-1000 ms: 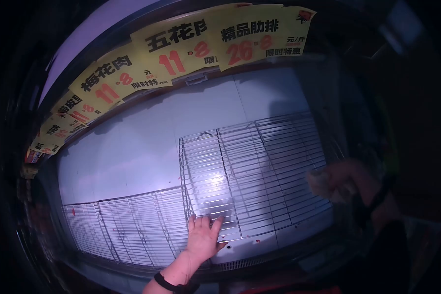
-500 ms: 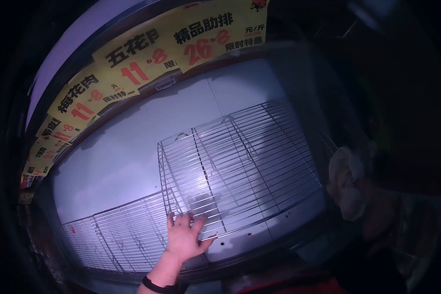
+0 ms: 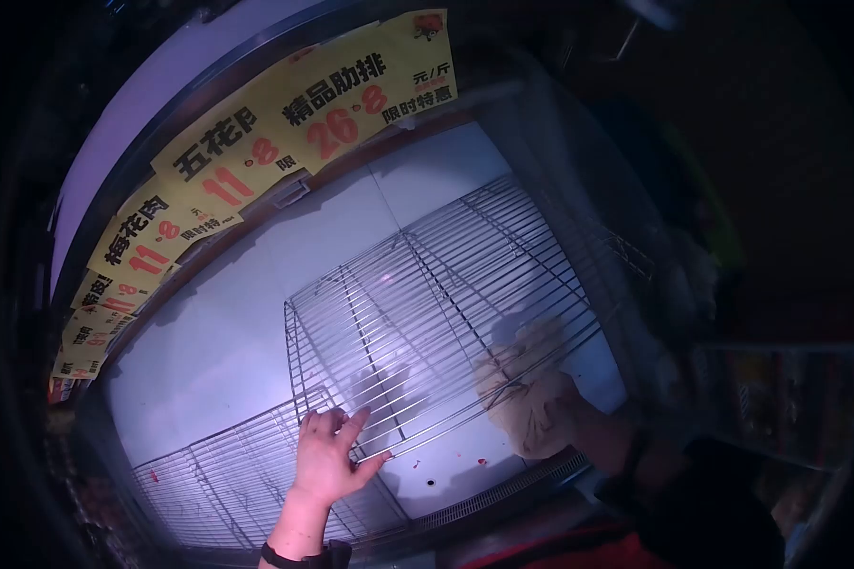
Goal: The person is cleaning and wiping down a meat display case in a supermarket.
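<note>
A wire rack [image 3: 417, 313] with closely spaced metal rods stands over the pale floor of a display case. My left hand [image 3: 327, 460], with a dark band at the wrist, grips the rack's near left corner, fingers curled over the rods and thumb along the front edge. My right hand [image 3: 567, 417] holds a crumpled beige cloth [image 3: 520, 394] against the rack's near right edge. The cloth wraps over some rods. My right fingers are partly hidden in shadow and by the cloth.
A second wire rack [image 3: 228, 484] lies to the left. Yellow price signs [image 3: 337, 100] hang along the case's far upper edge. Small red scraps [image 3: 482, 462] and a dark round hole [image 3: 431, 483] show on the case floor, near a slotted vent [image 3: 503, 491].
My right hand has brought the cloth from the right side onto the rack's near edge. My left hand still holds the corner, and the rack's front edge appears raised. The view has shifted somewhat.
</note>
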Demonstrator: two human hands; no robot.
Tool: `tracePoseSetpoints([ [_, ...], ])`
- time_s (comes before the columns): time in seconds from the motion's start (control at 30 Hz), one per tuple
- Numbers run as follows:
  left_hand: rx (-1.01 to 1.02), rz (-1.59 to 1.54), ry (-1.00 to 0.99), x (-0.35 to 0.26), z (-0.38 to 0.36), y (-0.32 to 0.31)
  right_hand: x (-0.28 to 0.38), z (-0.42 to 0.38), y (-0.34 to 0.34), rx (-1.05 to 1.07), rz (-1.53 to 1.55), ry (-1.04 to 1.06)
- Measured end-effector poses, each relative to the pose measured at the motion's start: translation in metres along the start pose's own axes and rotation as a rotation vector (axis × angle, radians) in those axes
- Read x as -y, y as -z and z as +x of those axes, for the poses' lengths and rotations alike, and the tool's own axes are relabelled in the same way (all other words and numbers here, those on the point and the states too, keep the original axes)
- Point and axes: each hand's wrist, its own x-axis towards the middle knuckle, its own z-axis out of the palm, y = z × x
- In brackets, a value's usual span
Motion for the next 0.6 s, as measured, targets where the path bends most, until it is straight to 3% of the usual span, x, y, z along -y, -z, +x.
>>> tracePoseSetpoints([
  [0.37, 0.02, -0.006, -0.01, 0.007, 0.008, 0.01, 0.014, 0.147, -0.039, 0.003, -0.148, 0.19],
  [0.47, 0.021, -0.013, -0.017, 0.009, 0.014, 0.012, 0.01, 0.149, -0.038, -0.014, -0.368, 0.226],
  [0.6, -0.02, -0.042, -0.032, 0.014, 0.021, 0.019, 0.0, 0.127, -0.041, -0.01, -0.986, 0.362],
])
